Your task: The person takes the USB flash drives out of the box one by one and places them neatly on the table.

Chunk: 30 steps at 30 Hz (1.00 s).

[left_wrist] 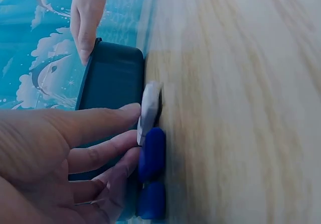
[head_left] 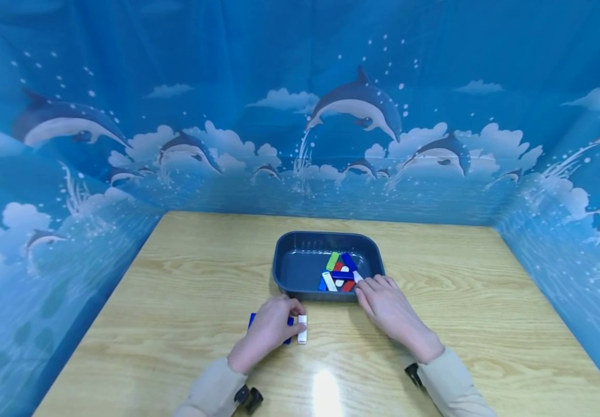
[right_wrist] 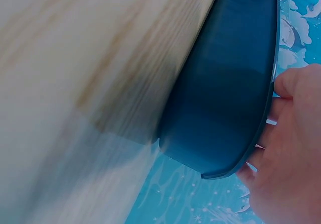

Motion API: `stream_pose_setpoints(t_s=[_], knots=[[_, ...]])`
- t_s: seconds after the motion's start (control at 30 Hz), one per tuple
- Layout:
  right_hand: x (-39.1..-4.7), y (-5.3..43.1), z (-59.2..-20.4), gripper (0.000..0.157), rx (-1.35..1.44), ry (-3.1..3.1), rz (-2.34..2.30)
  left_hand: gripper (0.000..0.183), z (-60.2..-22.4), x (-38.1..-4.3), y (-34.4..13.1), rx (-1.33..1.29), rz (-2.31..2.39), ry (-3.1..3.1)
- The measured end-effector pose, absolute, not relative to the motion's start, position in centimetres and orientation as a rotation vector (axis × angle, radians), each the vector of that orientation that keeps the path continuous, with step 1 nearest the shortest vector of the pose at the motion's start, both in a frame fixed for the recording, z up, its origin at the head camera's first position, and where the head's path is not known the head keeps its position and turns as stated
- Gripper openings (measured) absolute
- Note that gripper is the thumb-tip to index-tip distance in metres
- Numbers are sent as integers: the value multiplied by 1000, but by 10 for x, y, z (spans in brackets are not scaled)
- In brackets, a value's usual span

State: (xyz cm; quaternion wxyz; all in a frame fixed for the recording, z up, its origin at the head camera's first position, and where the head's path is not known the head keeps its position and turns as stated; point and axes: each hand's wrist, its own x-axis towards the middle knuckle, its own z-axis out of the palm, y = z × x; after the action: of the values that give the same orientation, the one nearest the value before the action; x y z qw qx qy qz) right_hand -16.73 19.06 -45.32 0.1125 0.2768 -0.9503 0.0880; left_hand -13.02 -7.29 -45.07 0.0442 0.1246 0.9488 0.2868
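Observation:
In the head view my left hand (head_left: 273,324) is on the table in front of a dark tray (head_left: 300,293). Its thumb and fingers pinch a small white oblong block (head_left: 302,336), also visible in the left wrist view (left_wrist: 150,103). Blue blocks (head_left: 252,319) lie beside and partly under that hand; two blue blocks (left_wrist: 152,156) show up close beside the white one. Over the tray's front right rim reaches my right hand (head_left: 390,307), a white piece (head_left: 357,277) at its fingertips. In the right wrist view the tray wall hides those fingertips.
Inside the tray, on its right side, lies a loose heap of small blocks, among them a green one (head_left: 333,260), blue ones (head_left: 349,262), a white one (head_left: 329,281) and red ones. Behind the wooden table (head_left: 201,255) hangs a dolphin-printed curtain (head_left: 258,69), also along both sides.

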Motion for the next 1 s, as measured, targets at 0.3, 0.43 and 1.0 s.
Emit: stream_pose_setpoints(t_s=[0.3, 0.43, 1.0], knots=[[-167, 190, -453, 29, 817, -2776, 269, 36, -452, -127, -77, 483, 756, 2950], [-167, 190, -452, 29, 818, -2776, 262, 36, -453, -125, -79, 512, 749, 2971], [-167, 190, -451, 31, 821, -2794, 261, 20, -424, -148, -86, 234, 1430, 2970]])
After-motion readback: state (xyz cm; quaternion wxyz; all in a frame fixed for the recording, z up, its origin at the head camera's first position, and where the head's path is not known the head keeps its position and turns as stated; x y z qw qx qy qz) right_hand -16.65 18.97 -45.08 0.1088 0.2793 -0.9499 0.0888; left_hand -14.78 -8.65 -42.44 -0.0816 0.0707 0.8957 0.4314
